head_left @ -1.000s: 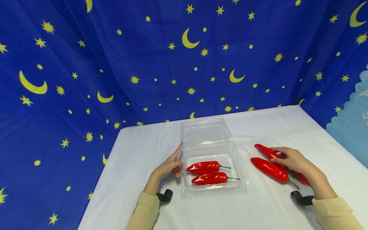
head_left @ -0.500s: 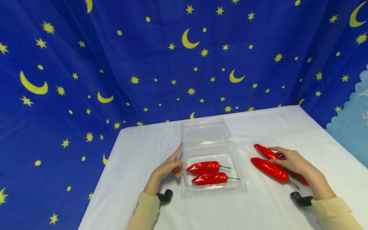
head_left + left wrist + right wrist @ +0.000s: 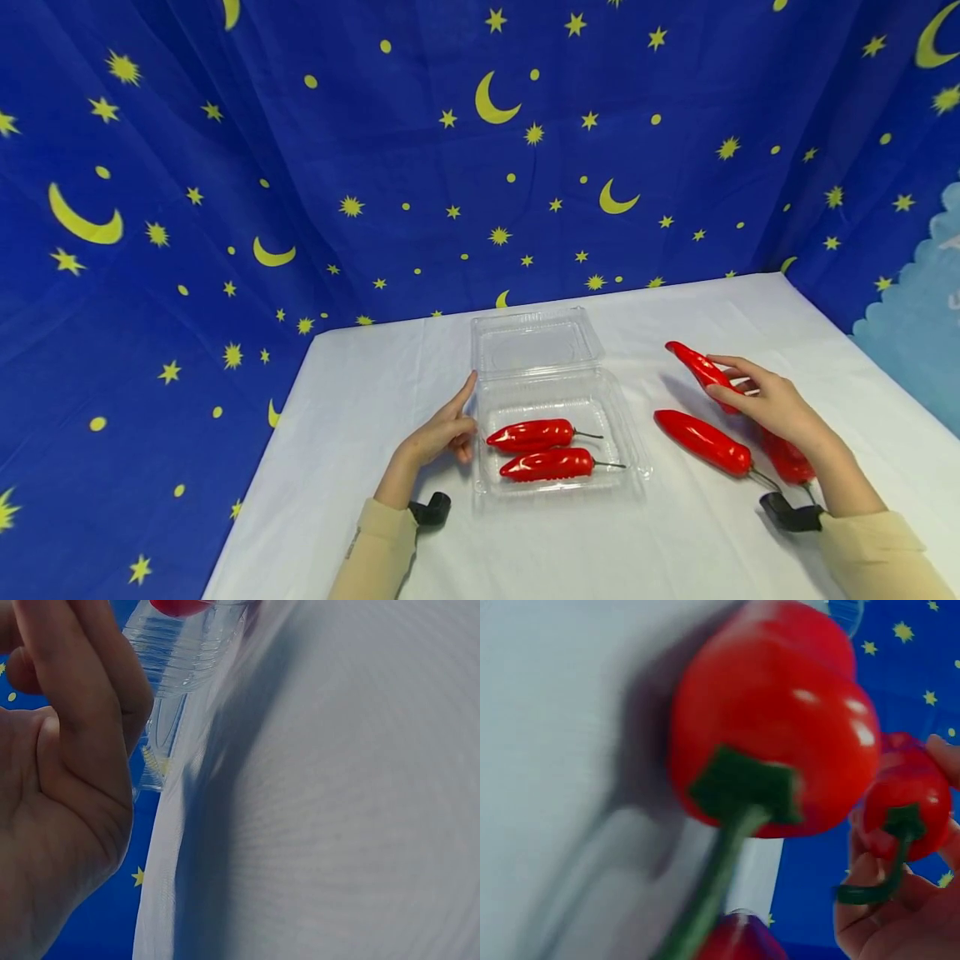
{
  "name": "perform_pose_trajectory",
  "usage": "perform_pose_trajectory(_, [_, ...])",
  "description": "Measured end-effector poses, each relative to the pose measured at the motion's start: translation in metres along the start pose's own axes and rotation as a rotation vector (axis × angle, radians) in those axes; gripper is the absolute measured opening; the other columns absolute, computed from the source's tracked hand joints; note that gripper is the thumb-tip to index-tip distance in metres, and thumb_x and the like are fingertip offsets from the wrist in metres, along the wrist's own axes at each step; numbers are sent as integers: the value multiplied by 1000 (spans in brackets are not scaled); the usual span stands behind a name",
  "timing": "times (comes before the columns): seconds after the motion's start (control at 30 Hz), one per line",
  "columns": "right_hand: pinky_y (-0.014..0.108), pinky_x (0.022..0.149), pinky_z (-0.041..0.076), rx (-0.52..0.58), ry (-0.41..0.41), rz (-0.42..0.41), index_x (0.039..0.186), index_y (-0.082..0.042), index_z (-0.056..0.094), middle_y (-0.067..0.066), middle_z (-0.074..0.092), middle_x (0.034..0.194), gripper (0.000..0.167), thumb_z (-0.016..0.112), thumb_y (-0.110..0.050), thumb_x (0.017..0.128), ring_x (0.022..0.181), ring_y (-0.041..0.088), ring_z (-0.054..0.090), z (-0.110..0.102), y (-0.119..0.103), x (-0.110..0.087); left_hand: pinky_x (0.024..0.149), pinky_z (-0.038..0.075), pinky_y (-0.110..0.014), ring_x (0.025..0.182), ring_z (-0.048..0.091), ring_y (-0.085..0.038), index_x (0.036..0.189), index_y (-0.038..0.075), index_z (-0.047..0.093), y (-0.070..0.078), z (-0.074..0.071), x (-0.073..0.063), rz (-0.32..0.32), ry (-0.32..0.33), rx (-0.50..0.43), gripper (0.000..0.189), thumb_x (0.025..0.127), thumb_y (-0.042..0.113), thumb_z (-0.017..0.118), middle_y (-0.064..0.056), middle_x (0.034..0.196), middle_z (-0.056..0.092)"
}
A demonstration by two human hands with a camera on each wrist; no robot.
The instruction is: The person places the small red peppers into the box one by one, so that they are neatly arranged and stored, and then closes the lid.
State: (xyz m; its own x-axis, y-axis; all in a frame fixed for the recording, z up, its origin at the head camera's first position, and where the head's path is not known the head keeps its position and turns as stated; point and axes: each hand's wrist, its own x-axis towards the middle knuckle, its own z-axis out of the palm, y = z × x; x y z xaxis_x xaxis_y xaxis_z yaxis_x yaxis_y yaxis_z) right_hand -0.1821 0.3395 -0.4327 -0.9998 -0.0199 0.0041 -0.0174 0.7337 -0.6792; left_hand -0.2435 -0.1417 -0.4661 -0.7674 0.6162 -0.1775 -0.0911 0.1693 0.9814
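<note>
My right hand (image 3: 768, 402) holds a red chili pepper (image 3: 701, 371) between thumb and fingers, raised off the table with its tip to the far left. In the right wrist view, this pepper's green curved stem (image 3: 904, 832) shows. Below that hand lie two more chili peppers, one whole in view (image 3: 705, 442) and one partly behind the hand (image 3: 786, 458). My left hand (image 3: 441, 433) stands beside a clear plastic clamshell box (image 3: 615, 417), its index finger straight along the left edge near the hinge, its other fingers bent. Two chili peppers, a far one (image 3: 531, 435) and a near one (image 3: 547, 465), lie inside.
The box's lid (image 3: 536, 343) is folded back flat behind it. White cloth (image 3: 360, 367) covers the table. A blue curtain with stars and moons (image 3: 420, 150) stands behind and at the left. Each wrist wears a black camera mount.
My right hand has lifted the far chili pepper off the table, moving it slightly up and away from the other two. The left hand and the box have stayed put.
</note>
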Motion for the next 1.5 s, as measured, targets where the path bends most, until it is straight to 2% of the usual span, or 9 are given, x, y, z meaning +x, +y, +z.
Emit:
perform_pose_trajectory(0.2, [34,63,53,101,86,-19,146,-11,34,28,42,128,68,59,-42,91,100,37,47,-4,-9,0,45,52,-29,45,56,-17,152,33,-2,1,1,-1,1,1,-2,89,83,6,48,-2,52,38])
perform_pose_trajectory(0.33, [34,56,52,137,124,-30,146,-14,34,26,44,127,65,58,-41,91,91,27,49,-6,-16,1,45,52,-28,45,56,-16,152,34,-2,1,1,-1,0,0,-4,89,83,6,47,-2,52,37])
perform_pose_trajectory(0.47, [31,57,50,150,130,-55,146,-16,35,23,44,128,62,58,-37,92,87,17,50,-9,-21,7,45,51,-28,45,56,-17,152,33,-2,-1,0,-1,1,5,-9,89,84,4,47,-2,52,38])
perform_pose_trajectory(0.67, [28,68,50,176,121,-85,146,-13,35,23,44,128,61,57,-34,93,97,23,47,-11,-31,14,45,52,-28,45,56,-15,152,31,-4,-1,0,-1,-3,6,-6,89,84,4,47,-2,52,41])
perform_pose_trajectory(0.97, [23,61,50,215,173,-139,145,-14,37,20,45,126,59,58,-32,93,89,17,50,-9,-53,24,45,52,-28,45,56,-16,152,31,-4,-3,-1,-3,-4,3,-7,89,85,5,48,-3,52,41])
perform_pose_trajectory(1.2, [22,66,51,277,127,-211,144,-13,39,19,43,129,58,61,-26,92,95,22,48,-1,-80,32,44,51,-27,44,56,-16,152,30,-4,-1,-2,-1,5,-2,-8,90,84,5,48,-3,53,40])
perform_pose_trajectory(1.5, [27,69,53,308,33,-325,141,-15,46,13,47,127,56,66,-22,89,99,30,50,23,-113,35,44,51,-28,45,56,-16,152,29,-4,1,-1,0,6,-6,-3,89,84,4,48,-3,52,40])
